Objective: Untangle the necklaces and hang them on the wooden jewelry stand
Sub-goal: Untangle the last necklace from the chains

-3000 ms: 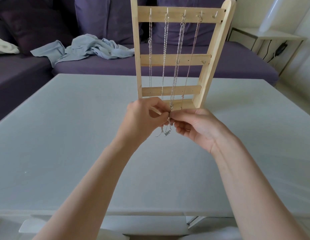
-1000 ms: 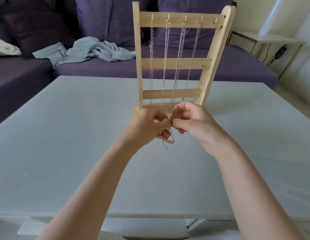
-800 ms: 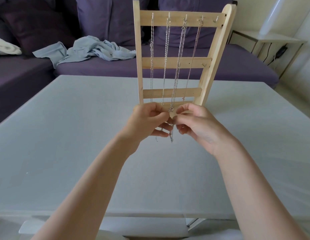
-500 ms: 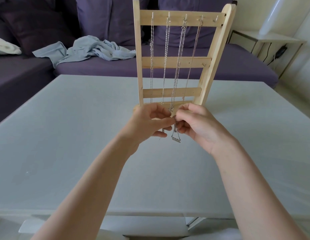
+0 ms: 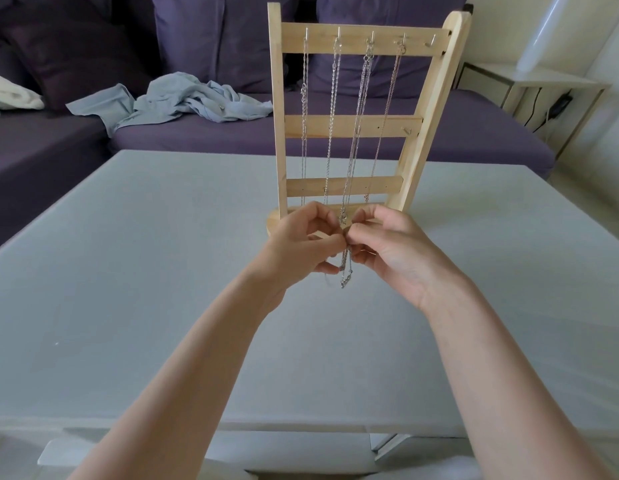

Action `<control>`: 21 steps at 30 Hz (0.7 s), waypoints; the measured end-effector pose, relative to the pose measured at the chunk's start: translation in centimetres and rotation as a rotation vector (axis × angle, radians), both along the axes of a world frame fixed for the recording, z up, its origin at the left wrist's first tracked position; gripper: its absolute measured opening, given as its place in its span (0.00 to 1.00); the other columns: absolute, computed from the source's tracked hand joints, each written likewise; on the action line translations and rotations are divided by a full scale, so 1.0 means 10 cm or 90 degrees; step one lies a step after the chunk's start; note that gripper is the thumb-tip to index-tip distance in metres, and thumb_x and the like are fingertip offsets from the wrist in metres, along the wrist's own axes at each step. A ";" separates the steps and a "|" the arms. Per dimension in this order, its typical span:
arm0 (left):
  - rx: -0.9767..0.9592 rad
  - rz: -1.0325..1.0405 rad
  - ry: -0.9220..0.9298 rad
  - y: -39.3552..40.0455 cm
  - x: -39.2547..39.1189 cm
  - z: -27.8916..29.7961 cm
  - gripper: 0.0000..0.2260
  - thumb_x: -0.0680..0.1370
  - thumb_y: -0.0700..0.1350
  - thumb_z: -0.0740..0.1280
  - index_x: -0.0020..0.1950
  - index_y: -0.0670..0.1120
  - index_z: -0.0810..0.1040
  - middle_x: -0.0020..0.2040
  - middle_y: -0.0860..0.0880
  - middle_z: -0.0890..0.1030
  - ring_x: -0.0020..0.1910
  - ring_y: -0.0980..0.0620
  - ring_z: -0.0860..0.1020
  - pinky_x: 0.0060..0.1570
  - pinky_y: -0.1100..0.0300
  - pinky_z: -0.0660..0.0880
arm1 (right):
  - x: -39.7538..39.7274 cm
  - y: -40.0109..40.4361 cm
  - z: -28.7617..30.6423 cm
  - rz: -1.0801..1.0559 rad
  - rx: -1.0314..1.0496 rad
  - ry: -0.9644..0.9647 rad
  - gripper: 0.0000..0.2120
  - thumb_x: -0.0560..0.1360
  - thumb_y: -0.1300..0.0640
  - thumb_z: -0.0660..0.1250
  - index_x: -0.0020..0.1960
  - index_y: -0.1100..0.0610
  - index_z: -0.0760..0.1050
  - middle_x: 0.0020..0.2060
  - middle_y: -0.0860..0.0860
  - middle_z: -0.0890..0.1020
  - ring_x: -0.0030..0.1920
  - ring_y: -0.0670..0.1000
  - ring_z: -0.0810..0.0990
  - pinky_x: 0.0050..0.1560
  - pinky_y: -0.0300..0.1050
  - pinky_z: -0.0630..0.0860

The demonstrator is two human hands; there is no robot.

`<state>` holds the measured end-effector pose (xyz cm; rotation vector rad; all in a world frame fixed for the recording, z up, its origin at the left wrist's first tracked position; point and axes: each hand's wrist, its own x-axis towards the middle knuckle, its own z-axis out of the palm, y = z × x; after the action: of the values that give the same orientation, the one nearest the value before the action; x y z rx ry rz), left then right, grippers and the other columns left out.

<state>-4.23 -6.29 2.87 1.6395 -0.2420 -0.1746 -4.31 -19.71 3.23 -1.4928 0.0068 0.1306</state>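
Progress looks well advanced: four necklaces [image 5: 332, 109] already hang from hooks along the top bar of the wooden jewelry stand [image 5: 429, 109], which stands toward the table's [image 5: 128, 271] far edge; its fifth hook is bare. The left hand [image 5: 301, 245] and right hand [image 5: 392, 252] pinch a last tangled chain [image 5: 346, 271] between their fingertips, just before the stand's base, not yet hung.

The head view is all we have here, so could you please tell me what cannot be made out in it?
- Where the left hand and right hand pinch the necklace: fingers hide any knot or clasp.
- The hanging chains' lower ends: behind both hands.
- Whether the chains cross: links too fine.
- The jewelry stand base: mostly hidden by the hands.
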 end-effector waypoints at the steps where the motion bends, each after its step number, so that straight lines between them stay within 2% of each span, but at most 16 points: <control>1: -0.009 0.000 0.012 -0.01 0.00 -0.01 0.08 0.74 0.32 0.64 0.43 0.45 0.71 0.37 0.50 0.75 0.34 0.58 0.75 0.36 0.65 0.77 | 0.00 0.00 -0.01 -0.005 -0.002 -0.006 0.11 0.71 0.73 0.60 0.40 0.57 0.68 0.30 0.53 0.73 0.30 0.49 0.69 0.35 0.40 0.68; 5: -0.065 -0.011 0.090 -0.02 0.02 -0.02 0.07 0.75 0.34 0.65 0.42 0.45 0.70 0.42 0.45 0.76 0.43 0.53 0.77 0.40 0.64 0.78 | 0.01 0.00 -0.01 -0.021 -0.054 -0.061 0.12 0.70 0.72 0.62 0.40 0.57 0.67 0.26 0.47 0.72 0.30 0.48 0.68 0.34 0.40 0.66; 7: -0.068 -0.012 0.108 -0.02 0.03 -0.02 0.08 0.75 0.35 0.66 0.41 0.46 0.70 0.41 0.47 0.76 0.41 0.57 0.77 0.39 0.66 0.77 | 0.02 -0.02 0.00 -0.016 -0.090 -0.079 0.11 0.70 0.72 0.62 0.40 0.56 0.67 0.25 0.46 0.72 0.29 0.47 0.68 0.35 0.40 0.67; 10: -0.034 -0.011 0.106 -0.02 0.03 -0.01 0.08 0.74 0.36 0.66 0.40 0.47 0.70 0.36 0.50 0.72 0.34 0.58 0.71 0.33 0.68 0.73 | 0.02 -0.07 0.02 0.015 -0.133 -0.084 0.11 0.70 0.71 0.63 0.41 0.56 0.67 0.28 0.48 0.74 0.31 0.49 0.69 0.37 0.41 0.68; 13: 0.100 0.007 0.043 -0.03 0.03 0.01 0.05 0.74 0.38 0.66 0.42 0.45 0.71 0.33 0.52 0.73 0.31 0.57 0.72 0.33 0.66 0.74 | 0.01 -0.11 0.04 0.057 -0.206 -0.073 0.11 0.70 0.70 0.63 0.41 0.56 0.67 0.28 0.49 0.74 0.30 0.49 0.69 0.38 0.41 0.68; 16: 0.256 -0.001 -0.033 -0.04 0.01 -0.01 0.05 0.73 0.39 0.66 0.42 0.47 0.70 0.34 0.52 0.77 0.31 0.54 0.75 0.41 0.57 0.76 | -0.02 -0.14 0.05 0.096 -0.326 -0.069 0.11 0.69 0.67 0.66 0.42 0.54 0.67 0.30 0.49 0.76 0.30 0.48 0.70 0.39 0.41 0.68; 17: 0.293 -0.010 -0.057 -0.05 0.00 -0.01 0.05 0.73 0.39 0.66 0.43 0.46 0.71 0.35 0.52 0.77 0.32 0.55 0.76 0.42 0.57 0.76 | -0.03 -0.15 0.05 0.106 -0.350 -0.068 0.11 0.69 0.66 0.67 0.42 0.54 0.67 0.31 0.49 0.77 0.30 0.48 0.70 0.40 0.42 0.68; 21: 0.436 -0.019 -0.197 -0.05 -0.03 -0.09 0.05 0.72 0.36 0.65 0.44 0.43 0.79 0.31 0.54 0.76 0.30 0.58 0.73 0.31 0.68 0.69 | -0.03 -0.13 -0.01 0.117 -0.441 -0.073 0.12 0.68 0.64 0.69 0.41 0.53 0.68 0.35 0.49 0.78 0.34 0.48 0.73 0.41 0.45 0.70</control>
<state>-4.54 -6.74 2.01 2.3459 -0.4795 -0.0200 -4.57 -20.99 3.11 -2.1911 -0.1953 0.2036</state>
